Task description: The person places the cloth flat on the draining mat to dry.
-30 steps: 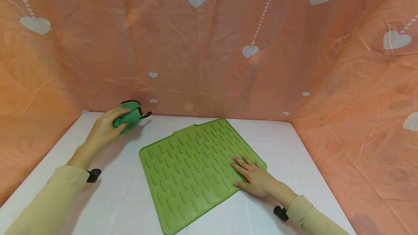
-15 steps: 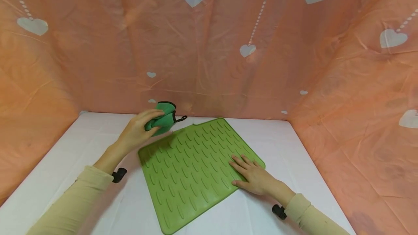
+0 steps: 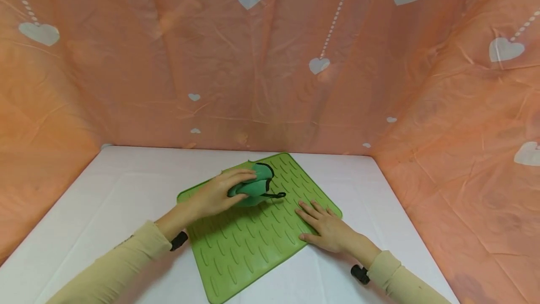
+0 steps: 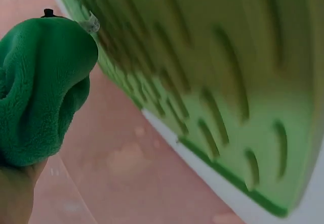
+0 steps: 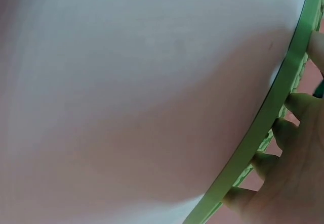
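Note:
A green cloth [image 3: 255, 186] with black edging and a small black hanging loop is bunched in my left hand [image 3: 217, 193], thumb on one side and fingers on the other. Hand and cloth are over the upper middle of a green ridged mat [image 3: 240, 247]; whether the cloth touches it I cannot tell. The left wrist view shows the fluffy cloth [image 4: 40, 87] close up, with the mat [image 4: 223, 82] beside it. My right hand [image 3: 326, 231] rests on the mat's right edge, fingers spread. In the right wrist view its fingertips lie along the mat's rim [image 5: 253, 133].
The mat lies askew on a white-covered table [image 3: 135, 177]. Orange sheeting [image 3: 274, 83] printed with pale hearts rises behind the table and along both sides. A black wrist device [image 3: 360, 274] sits below the right wrist.
My left hand has carried the bunched cloth rightward and nearer, from the table's back left to over the mat. The right hand has stayed on the mat's edge.

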`<control>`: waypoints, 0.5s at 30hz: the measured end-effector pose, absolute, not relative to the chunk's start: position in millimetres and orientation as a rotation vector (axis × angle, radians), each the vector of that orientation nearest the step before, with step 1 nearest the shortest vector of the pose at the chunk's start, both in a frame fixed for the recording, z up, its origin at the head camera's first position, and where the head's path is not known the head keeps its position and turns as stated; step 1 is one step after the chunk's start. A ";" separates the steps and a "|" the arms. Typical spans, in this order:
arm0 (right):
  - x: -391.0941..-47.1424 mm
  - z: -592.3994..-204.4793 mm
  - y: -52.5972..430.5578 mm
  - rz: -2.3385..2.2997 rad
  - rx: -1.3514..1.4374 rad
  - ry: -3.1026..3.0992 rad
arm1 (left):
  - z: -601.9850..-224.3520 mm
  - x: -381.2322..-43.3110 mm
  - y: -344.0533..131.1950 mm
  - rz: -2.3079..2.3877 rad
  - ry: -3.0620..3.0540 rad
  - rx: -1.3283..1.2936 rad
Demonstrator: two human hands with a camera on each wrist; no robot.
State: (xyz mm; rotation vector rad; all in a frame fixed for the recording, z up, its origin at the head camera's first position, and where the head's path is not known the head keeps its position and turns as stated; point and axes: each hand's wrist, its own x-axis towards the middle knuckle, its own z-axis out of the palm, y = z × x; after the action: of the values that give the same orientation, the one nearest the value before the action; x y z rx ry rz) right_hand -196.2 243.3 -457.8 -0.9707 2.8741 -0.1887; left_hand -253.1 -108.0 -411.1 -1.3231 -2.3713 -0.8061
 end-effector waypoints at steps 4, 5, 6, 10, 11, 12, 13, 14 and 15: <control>-195.6 -457.0 242.9 -0.202 -0.980 2.877 | -419.9 -244.3 -97.6 -0.678 -2.562 -1.363; -195.6 -457.0 242.9 -0.200 -0.979 2.877 | -422.6 -242.0 -96.0 -0.638 -2.607 -1.374; -195.8 -457.1 242.9 -0.199 -0.976 2.875 | -425.2 -239.8 -94.7 -0.597 -2.645 -1.383; -196.3 -457.6 243.0 -0.182 -0.968 2.874 | -436.6 -232.8 -92.2 -0.430 -2.744 -1.459; -196.4 -457.8 243.1 -0.180 -0.966 2.874 | -439.0 -231.6 -92.0 -0.395 -2.756 -1.483; -196.5 -458.2 243.2 -0.178 -0.966 2.875 | -441.2 -230.8 -91.8 -0.363 -2.769 -1.503; -196.6 -458.4 243.3 -0.175 -0.966 2.879 | -443.2 -230.1 -91.7 -0.337 -2.779 -1.522; -196.8 -458.8 243.4 -0.176 -0.966 2.881 | -444.7 -229.5 -91.7 -0.321 -2.788 -1.533; -196.9 -459.0 243.6 -0.176 -0.965 2.882 | -445.9 -229.2 -91.7 -0.311 -2.795 -1.540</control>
State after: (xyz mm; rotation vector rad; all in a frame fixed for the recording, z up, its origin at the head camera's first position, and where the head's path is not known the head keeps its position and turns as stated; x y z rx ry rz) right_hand -196.9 243.6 -459.0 -0.9649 2.8822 -0.1763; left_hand -229.2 -91.7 -445.9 -1.5403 -2.7948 -0.3106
